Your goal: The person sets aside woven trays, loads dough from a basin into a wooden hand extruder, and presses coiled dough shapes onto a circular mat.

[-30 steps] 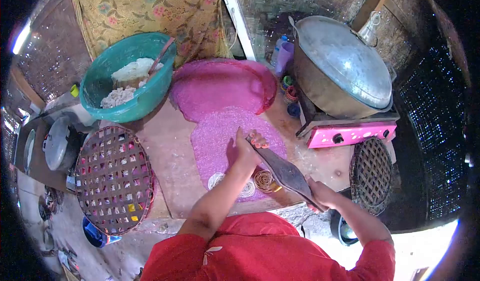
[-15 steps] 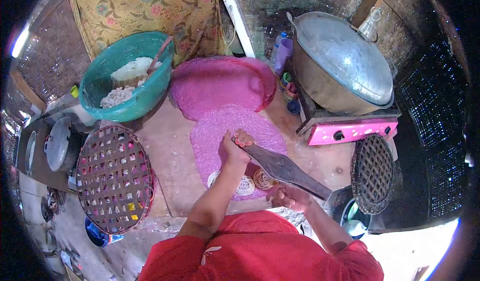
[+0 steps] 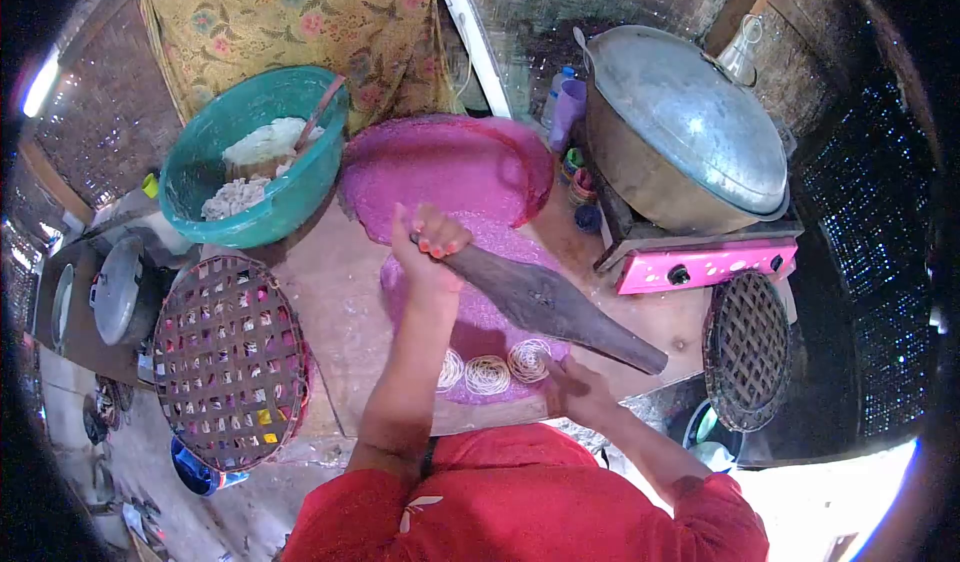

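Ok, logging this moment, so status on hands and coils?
Left hand gripping wooden tool, above pink sheet. Right hand by rightmost coil, contact unclear. Three coils on sheet.

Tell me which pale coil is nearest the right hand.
The rightmost coil of the row, beside the right hand; the middle coil and leftmost coil lie farther off.

Daylight is blowing out the lower right corner, while a pale strip is glowing at upper left. Glare is whitening the pot lid (image 3: 690, 122). The right-hand wall is sinking into shadow, pierced by bright specks; fisheye distortion is curving the edges into black corners.
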`<state>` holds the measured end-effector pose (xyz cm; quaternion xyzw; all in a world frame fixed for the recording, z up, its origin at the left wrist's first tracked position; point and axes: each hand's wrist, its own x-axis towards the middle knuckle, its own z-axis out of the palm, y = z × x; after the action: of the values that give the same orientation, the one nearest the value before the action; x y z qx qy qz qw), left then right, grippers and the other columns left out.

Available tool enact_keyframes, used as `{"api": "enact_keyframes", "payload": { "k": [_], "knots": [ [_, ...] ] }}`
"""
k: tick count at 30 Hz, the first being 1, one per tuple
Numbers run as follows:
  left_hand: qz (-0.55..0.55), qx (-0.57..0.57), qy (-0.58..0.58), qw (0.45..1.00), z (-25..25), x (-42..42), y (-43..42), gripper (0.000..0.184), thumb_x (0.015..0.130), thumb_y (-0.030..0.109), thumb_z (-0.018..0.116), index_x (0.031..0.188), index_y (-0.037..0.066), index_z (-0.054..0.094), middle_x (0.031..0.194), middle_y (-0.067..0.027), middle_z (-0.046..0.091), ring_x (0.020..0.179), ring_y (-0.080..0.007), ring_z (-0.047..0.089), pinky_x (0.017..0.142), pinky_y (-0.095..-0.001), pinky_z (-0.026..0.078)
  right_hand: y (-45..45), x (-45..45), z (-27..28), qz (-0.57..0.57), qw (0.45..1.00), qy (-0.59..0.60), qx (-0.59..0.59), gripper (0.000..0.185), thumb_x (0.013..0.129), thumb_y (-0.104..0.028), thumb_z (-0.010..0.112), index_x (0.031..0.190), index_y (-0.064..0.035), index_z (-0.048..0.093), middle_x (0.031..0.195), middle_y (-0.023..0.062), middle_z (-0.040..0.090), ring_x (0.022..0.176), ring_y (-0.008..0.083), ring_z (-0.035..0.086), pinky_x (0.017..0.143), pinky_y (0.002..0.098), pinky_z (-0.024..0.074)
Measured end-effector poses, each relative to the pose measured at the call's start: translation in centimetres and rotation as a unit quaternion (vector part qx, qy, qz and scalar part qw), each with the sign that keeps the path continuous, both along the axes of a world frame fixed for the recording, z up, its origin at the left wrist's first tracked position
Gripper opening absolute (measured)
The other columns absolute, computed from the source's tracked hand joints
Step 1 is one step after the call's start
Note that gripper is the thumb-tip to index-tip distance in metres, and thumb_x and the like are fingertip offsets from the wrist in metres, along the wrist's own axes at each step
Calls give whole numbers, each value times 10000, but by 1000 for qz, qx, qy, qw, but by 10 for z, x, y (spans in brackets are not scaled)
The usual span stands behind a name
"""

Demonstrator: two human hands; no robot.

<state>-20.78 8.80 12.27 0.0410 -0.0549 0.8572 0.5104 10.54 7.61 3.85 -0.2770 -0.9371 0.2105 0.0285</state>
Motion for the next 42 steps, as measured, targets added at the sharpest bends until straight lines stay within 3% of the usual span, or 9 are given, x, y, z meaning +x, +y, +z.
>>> {"api": "enact_keyframes", "payload": {
  "k": [7, 13, 15, 17, 19, 24, 29, 35, 42],
  "knots": [
    [-31, 108, 102, 988, 75, -26, -37, 449, 937, 473, 389, 592, 187, 378, 392, 93, 287, 314, -52, 299, 386, -234, 328, 68, -15, -33, -23, 994, 82, 62, 439, 806, -298, 627, 1127, -3, 576, 910, 109, 648, 736, 219, 607, 682, 330, 474],
    [121, -39, 243, 962, 118, -17, -63, 526, 907, 617, 335, 813, 125, 495, 602, -20, 521, 595, -133, 548, 581, -294, 451, 40, -36, 172, -17, 895, 198, -400, 455, 856, -346, 555, 1190, -38, 546, 846, 196, 635, 780, 319, 622, 664, 335, 462],
    [61, -302, 490, 815, 112, 14, -91, 591, 815, 602, 470, 1073, 74, 527, 944, -114, 592, 934, -247, 555, 821, -352, 429, 33, -42, 177, -9, 972, 218, -82, 495, 871, -382, 548, 1250, -65, 520, 846, 202, 638, 790, 311, 634, 668, 336, 475],
    [-120, -399, 859, 297, 90, 37, -126, 667, 740, 415, 713, 1251, 31, 523, 1240, -158, 546, 1216, -289, 460, 1027, -353, 341, 34, -40, 166, 24, 971, 211, -107, 440, 883, -355, 543, 1236, -92, 537, 854, 209, 630, 768, 343, 637, 681, 384, 482],
    [-17, -258, 811, 524, 39, 55, -143, 494, 787, 406, 687, 1124, 56, 598, 1064, -114, 614, 980, -245, 579, 875, -376, 448, 19, -49, 172, 106, 979, 156, -84, 429, 880, -328, 549, 1234, -86, 539, 847, 211, 631, 767, 358, 636, 689, 402, 480],
    [-242, -456, 656, 551, 24, 67, -174, 293, 842, 319, 656, 1037, 103, 627, 805, -13, 630, 653, -65, 569, 449, -245, 421, 42, -98, 125, 93, 924, 88, -361, 570, 986, -437, 258, 1058, -20, 639, 814, 149, 647, 749, 243, 590, 734, 369, 466],
    [-373, -324, 490, 718, -16, 56, -197, 355, 855, 361, 625, 1049, 64, 628, 752, -8, 584, 643, -135, 544, 574, -308, 455, 39, -169, 91, 113, 916, 131, -361, 605, 983, -467, 259, 1075, 9, 622, 830, 134, 612, 810, 216, 542, 796, 354, 432],
    [-122, -190, 800, 555, 42, -5, -196, 345, 851, 350, 627, 1043, 64, 631, 754, -14, 590, 669, -144, 554, 599, -319, 463, -35, -222, 258, 575, 730, 368, -36, 641, 927, -502, 403, 1393, -73, 309, 1032, 172, 518, 833, 327, 557, 795, 394, 448],
    [143, -53, 916, 371, 104, -79, -196, 333, 846, 337, 630, 1036, 63, 635, 756, -21, 597, 699, -155, 566, 628, -332, 472, -63, -276, 293, 439, 825, 305, -183, 418, 863, 2, 497, 1247, -64, 345, 931, 127, 573, 879, 211, 598, 776, 369, 484]
  ]
}}
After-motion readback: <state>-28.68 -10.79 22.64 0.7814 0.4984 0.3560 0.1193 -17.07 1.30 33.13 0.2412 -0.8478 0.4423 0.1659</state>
